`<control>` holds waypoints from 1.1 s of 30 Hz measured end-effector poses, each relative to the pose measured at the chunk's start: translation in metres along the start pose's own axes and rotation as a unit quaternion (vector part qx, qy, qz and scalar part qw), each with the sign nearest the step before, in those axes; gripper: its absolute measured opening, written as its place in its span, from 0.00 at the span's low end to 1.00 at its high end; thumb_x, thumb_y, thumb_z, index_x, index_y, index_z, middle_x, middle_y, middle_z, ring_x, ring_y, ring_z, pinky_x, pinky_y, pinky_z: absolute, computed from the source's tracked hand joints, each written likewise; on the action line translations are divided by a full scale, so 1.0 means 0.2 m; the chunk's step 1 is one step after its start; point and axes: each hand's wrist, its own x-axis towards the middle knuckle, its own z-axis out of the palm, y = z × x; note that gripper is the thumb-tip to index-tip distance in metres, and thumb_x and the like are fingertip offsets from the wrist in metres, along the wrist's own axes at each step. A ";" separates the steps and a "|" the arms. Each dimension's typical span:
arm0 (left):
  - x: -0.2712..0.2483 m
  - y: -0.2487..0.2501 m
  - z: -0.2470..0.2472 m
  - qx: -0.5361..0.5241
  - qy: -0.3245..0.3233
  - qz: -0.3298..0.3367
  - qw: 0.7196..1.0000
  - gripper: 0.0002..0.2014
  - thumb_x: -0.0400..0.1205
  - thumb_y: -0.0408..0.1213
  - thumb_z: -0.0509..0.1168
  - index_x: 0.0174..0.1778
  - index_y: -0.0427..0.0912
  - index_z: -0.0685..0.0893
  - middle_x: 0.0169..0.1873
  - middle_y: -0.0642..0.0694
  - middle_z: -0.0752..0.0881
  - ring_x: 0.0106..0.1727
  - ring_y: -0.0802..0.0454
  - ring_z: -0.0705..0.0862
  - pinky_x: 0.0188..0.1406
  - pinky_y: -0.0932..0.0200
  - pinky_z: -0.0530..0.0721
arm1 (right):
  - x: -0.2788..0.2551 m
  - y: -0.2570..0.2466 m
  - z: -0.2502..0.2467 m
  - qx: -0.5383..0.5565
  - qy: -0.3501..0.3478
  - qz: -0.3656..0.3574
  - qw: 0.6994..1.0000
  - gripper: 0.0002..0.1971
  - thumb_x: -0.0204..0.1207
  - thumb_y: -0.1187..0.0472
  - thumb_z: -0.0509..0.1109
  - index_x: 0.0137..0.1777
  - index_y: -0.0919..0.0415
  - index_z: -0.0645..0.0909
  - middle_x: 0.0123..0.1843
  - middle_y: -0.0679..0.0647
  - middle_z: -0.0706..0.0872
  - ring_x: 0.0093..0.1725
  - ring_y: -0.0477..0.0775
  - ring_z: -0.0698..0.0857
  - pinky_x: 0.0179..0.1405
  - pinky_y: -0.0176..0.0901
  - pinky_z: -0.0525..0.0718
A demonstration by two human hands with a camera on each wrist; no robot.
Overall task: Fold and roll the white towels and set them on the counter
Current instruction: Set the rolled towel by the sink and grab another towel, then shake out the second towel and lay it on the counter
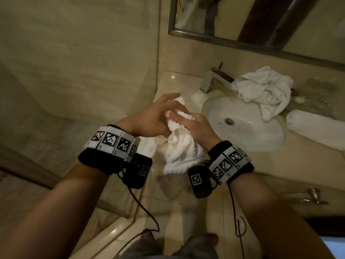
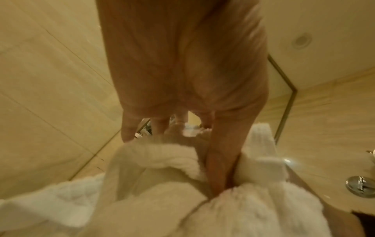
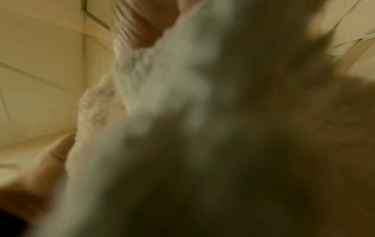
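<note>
Bathroom, beige marble walls and floor tiles, warm dim light. Beige stone counter along the right side, carrying a white oval sink with a metal drain at its centre and a square chrome faucet behind it. Framed mirror on the wall above. Item one: white towel, bunched and unfolded, held in the air in front of the counter's left end, its loose lower part hanging between the two wrists. Left hand: fingers curled round the upper part of that towel; the left wrist view shows the thumb pressed down into the folds of cloth. Right hand: fingers closed over the same bunch from the right side, touching the left hand's fingers; the right wrist view is almost wholly filled by blurred cloth. Both wrists wear black bands with black-and-white square markers, with thin cables trailing down. Item two: crumpled towel, white, heaped on the counter behind the sink, one corner draped over the sink's far rim, just beside the faucet. Item three: rolled towel, white, lying on the counter right of the sink. Chrome handle on the counter front, lower right.
</note>
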 end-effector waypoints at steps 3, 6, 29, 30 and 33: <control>-0.06 0.01 0.01 -0.011 0.062 0.028 0.998 0.32 0.59 0.39 0.82 0.59 0.38 0.81 0.72 0.43 0.71 0.68 0.53 0.76 0.55 0.68 0.81 | -0.06 -0.04 -0.03 0.010 0.002 -0.023 1.000 0.39 0.51 0.30 0.78 0.50 0.63 0.84 0.46 0.56 0.89 0.46 0.54 0.87 0.52 0.55 0.83; -0.12 0.04 0.04 -0.041 0.125 0.008 0.991 0.30 0.58 0.50 0.81 0.50 0.39 0.79 0.43 0.49 0.84 0.43 0.61 0.82 0.40 0.61 0.81 | -0.13 -0.09 -0.07 0.078 -0.065 -0.039 0.994 0.50 0.47 0.31 0.83 0.60 0.70 0.79 0.51 0.65 0.85 0.49 0.60 0.85 0.49 0.51 0.83; -0.35 0.39 0.24 -0.120 0.044 -0.126 0.984 0.42 0.65 0.34 0.82 0.73 0.54 0.69 0.55 0.54 0.83 0.53 0.58 0.85 0.42 0.66 0.87 | -0.47 0.00 -0.15 -0.080 -0.097 -0.109 0.986 0.20 0.59 0.77 0.81 0.49 0.59 0.84 0.40 0.50 0.88 0.39 0.41 0.85 0.41 0.36 0.84; -0.34 0.38 0.24 -0.096 0.032 -0.132 0.986 0.37 0.67 0.34 0.81 0.70 0.52 0.72 0.53 0.52 0.85 0.51 0.55 0.87 0.43 0.61 0.89 | -0.47 0.00 -0.14 -0.090 -0.096 -0.115 0.985 0.21 0.58 0.78 0.81 0.46 0.56 0.84 0.38 0.47 0.87 0.36 0.38 0.84 0.38 0.33 0.82; -0.33 0.36 0.20 0.035 0.025 -0.146 0.988 0.26 0.67 0.37 0.79 0.60 0.51 0.79 0.49 0.53 0.85 0.51 0.52 0.85 0.45 0.53 0.87 | -0.47 0.01 -0.16 -0.096 -0.071 -0.124 0.985 0.19 0.55 0.72 0.86 0.41 0.55 0.84 0.35 0.44 0.85 0.35 0.38 0.82 0.35 0.32 0.80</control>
